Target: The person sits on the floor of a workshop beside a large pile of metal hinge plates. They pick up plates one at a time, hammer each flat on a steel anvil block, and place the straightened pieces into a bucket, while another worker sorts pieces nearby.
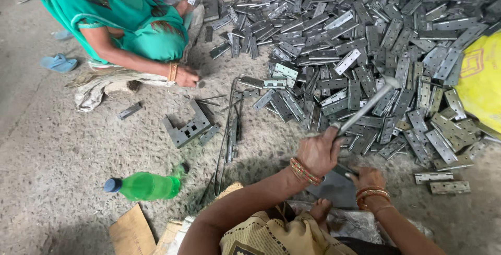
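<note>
Hammer raised over hinges
Left hand (319,153) grips hammer (365,106) tight; right hand (368,178) at lower right pins something, perhaps a hinge (342,170), grip unclear.

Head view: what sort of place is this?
Probably a small metal-hardware workshop with work done on the floor. A large heap of metal hinges covers the concrete floor, the left hand holds a hammer, and a co-worker squats nearby.
</note>
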